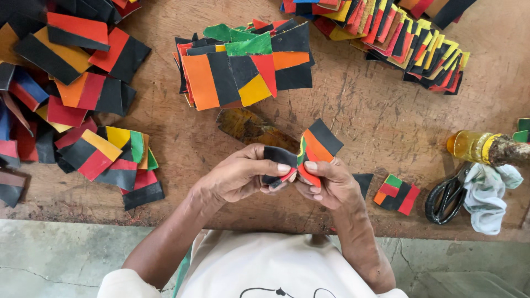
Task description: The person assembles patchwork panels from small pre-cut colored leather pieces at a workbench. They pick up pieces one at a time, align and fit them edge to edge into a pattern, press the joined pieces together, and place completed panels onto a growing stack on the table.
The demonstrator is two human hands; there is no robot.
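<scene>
Both hands work just above the near edge of a worn wooden table (375, 110). The left hand (240, 176) is closed in a pinch on a small black piece (276, 157), thumb on top, with a thin red edge showing under the fingertips. The right hand (326, 185) is closed in a pinch on a multicoloured patch (316, 144) of black, orange, red and green, which stands tilted above the fingers. The black piece and the patch touch between the two thumbs.

On the table, directly beyond the hands, lies a dark yellowish-brown flat scrap (248, 128). Behind it sits a stack of patches (243, 66) in orange, black, green and yellow. A loose heap of patches (66, 94) covers the left side, and a fanned row of patches (408, 38) runs across the upper right.

Just right of the right hand lies a small black piece flat on the wood, then a small patch (396, 193) in green, red, orange and black. Further right are black-handled scissors (447, 196), touching a pale rag (488, 198). Above the rag lies a yellow bottle (475, 146) on its side, its neck crusted brown.
</scene>
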